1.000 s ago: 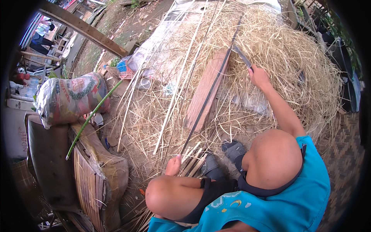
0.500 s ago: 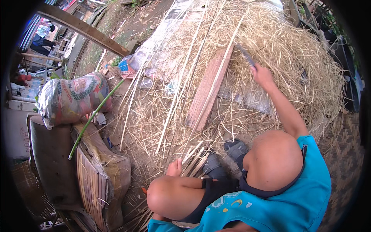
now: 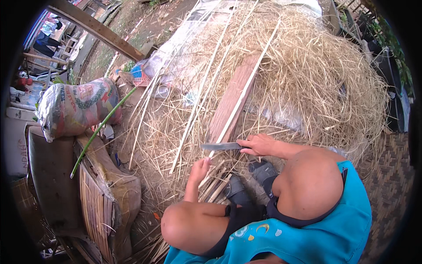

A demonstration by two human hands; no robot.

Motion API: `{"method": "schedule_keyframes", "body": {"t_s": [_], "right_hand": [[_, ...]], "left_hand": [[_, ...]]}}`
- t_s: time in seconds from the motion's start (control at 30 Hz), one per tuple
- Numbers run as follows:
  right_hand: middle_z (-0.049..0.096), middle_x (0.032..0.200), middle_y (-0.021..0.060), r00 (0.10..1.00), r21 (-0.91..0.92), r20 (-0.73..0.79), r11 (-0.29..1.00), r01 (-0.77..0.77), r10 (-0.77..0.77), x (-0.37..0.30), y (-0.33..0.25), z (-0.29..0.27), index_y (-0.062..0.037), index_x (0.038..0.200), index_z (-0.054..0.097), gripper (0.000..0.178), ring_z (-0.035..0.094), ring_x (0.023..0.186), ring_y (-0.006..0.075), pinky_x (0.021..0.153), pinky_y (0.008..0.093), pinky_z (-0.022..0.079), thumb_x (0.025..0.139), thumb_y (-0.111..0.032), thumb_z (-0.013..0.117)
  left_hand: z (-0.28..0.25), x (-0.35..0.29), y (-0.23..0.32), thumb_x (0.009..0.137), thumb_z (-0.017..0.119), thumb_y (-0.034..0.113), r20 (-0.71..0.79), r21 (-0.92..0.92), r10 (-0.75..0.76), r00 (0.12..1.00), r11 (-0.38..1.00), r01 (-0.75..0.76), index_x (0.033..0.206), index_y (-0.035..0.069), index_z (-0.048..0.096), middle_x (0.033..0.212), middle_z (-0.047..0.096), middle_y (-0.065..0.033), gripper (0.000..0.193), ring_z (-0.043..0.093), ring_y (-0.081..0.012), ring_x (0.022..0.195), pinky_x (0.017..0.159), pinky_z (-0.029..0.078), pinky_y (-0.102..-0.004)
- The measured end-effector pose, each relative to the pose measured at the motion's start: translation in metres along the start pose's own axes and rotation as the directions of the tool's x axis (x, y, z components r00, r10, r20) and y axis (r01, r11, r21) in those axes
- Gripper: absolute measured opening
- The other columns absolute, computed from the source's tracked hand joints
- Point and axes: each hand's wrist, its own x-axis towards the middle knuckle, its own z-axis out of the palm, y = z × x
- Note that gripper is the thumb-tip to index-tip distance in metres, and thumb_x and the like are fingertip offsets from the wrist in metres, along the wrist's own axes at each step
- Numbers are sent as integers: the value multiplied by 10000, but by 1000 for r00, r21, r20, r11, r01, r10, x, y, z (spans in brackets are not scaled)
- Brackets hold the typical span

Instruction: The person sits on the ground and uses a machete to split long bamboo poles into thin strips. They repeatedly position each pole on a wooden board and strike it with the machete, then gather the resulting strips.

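Observation:
A long pale bamboo strip [image 3: 243, 95] lies lengthwise along a reddish wooden plank [image 3: 229, 105]. Its near end is pinched in my left hand [image 3: 201, 169], just in front of the plank's near end. My right hand [image 3: 259, 144] is closed round the handle of a knife [image 3: 218, 146]. The blade points left and crosses over the strip, a short way ahead of my left fingers. Whether the edge touches the strip I cannot tell. Beside my left hand, several short split bamboo pieces [image 3: 218, 188] lie by my shoes.
A large heap of thin shavings [image 3: 316, 75] spreads at the far right over pale sheeting [image 3: 176, 50]. More long strips [image 3: 206, 83] lie left of the plank. At left are a stuffed sack [image 3: 83, 105], a green bamboo stick [image 3: 103, 132] and a worn padded seat [image 3: 103, 207].
My right hand has swung the knife back from the plank's far end to its near end. My left hand has risen forward from beside my knee, holding the strip's near end.

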Motion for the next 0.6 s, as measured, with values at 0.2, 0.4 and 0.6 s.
{"method": "schedule_keyframes", "body": {"t_s": [0.2, 0.4, 0.6], "right_hand": [[698, 913, 225, 921, 5, -260, 954, -299, 290, -27, 55, -31, -188, 1328, 553, 437, 701, 774, 395, 687, 505, 573, 1016, -490, 507], [695, 807, 216, 967, -82, -149, 972, -219, 205, -29, 53, -23, -198, 1344, 567, 455, 705, 764, 384, 682, 493, 572, 1013, -506, 521], [702, 789, 182, 977, -99, -209, 994, -55, 33, -18, 44, -8, -172, 1301, 595, 440, 712, 765, 371, 716, 516, 570, 1017, -497, 509]], "left_hand": [[-5, 12, 5, 1066, 498, 377, 137, 107, -37, 990, 994, 22, 869, -10, 683, 654, 570, -34, 472, 496, -111, 619, 578, 427, -321], [11, -1, 5, 1074, 475, 402, 139, -30, -59, 989, 998, 63, 858, 19, 682, 661, 558, 5, 486, 470, -93, 605, 565, 398, -293], [23, 29, 22, 1079, 442, 346, 68, 108, 11, 998, 994, -18, 914, -19, 658, 740, 623, -100, 455, 554, -197, 714, 703, 478, -397]]}}
